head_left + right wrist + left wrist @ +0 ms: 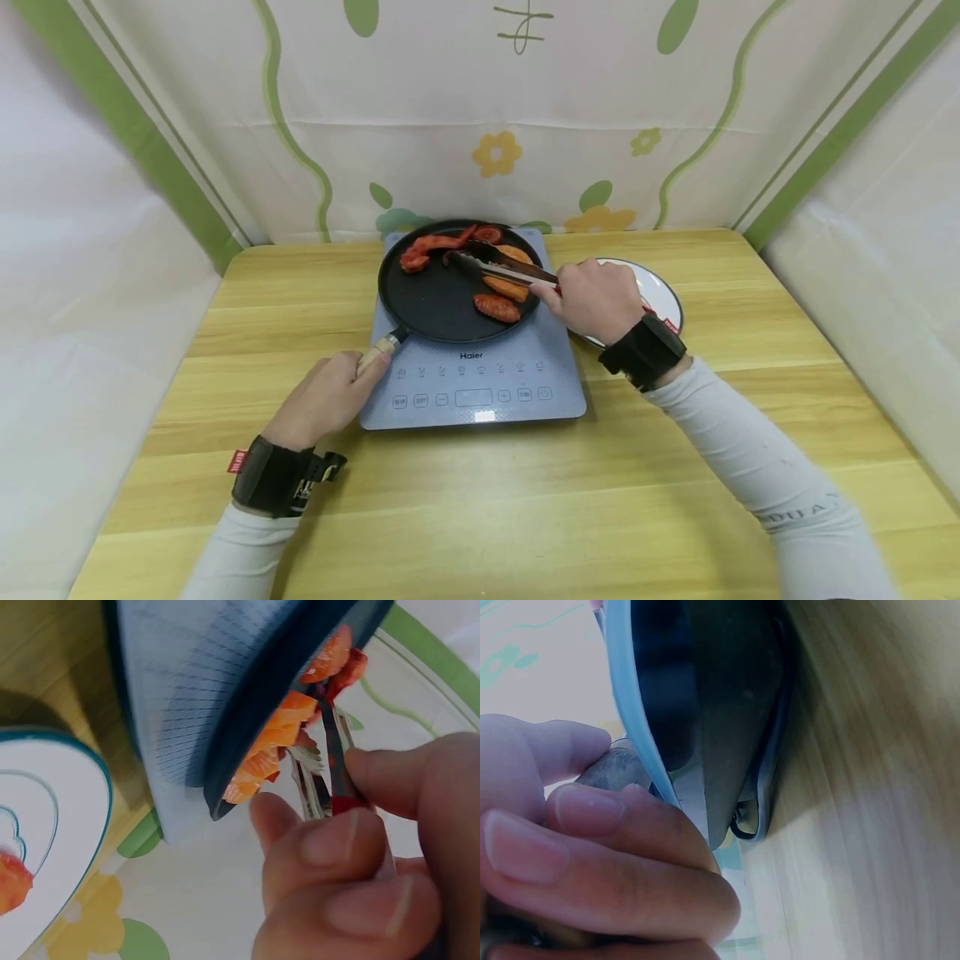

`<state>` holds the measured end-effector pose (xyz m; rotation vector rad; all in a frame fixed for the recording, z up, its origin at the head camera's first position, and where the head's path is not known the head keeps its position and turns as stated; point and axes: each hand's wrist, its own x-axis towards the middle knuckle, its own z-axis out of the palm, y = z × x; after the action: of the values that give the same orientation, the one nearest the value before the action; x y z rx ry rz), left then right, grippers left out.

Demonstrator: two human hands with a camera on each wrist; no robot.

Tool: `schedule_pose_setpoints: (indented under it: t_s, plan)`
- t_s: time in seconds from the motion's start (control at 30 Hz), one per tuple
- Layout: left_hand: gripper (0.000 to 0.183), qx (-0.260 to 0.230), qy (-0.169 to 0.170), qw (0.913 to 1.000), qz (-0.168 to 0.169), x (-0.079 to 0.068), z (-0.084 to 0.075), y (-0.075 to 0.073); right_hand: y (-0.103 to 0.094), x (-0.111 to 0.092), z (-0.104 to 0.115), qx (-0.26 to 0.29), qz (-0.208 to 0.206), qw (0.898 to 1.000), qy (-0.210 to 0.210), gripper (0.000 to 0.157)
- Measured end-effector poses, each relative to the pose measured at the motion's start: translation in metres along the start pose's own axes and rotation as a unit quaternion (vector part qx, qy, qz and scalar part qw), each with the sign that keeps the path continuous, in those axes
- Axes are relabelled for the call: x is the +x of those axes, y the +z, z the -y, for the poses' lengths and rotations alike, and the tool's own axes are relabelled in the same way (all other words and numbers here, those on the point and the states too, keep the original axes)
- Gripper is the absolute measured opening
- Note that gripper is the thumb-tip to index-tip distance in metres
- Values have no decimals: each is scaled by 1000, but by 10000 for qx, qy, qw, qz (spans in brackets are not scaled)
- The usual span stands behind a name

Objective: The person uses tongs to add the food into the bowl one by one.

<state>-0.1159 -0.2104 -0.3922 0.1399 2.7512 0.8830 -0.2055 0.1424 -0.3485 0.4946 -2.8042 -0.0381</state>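
My left hand (326,398) grips the wooden handle (381,351) of a black frying pan (438,308), which sits on a grey induction cooktop (420,412). Its fingers curl round the handle in the left wrist view. My right hand (597,300) holds metal tongs (504,270), pinched between thumb and fingers. The tongs' tips reach into the pan, beside a long red piece of food (429,247). A round red slice (488,234), orange pieces (507,288) and a ridged reddish piece (497,307) lie along the pan's right side.
A white plate (660,292) with a dark rim stands right of the cooktop, partly hidden by my right hand. On it lies a red-orange food piece (12,883). The wooden table (480,517) meets a printed cloth (435,150) at its back edge, with white cloth at both sides.
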Motion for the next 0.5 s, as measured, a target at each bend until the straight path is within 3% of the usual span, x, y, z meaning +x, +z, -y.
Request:
schedule_pose_setpoints:
  t_s: [0.2,0.5]
  plan:
    - [64,-7,42,10000,-18,0,0,0,-1,-3,2,176,275,9989,342,59]
    - [64,1,59,10000,-21,1,0,0,-8,-12,-3,269,301,9969,671,63]
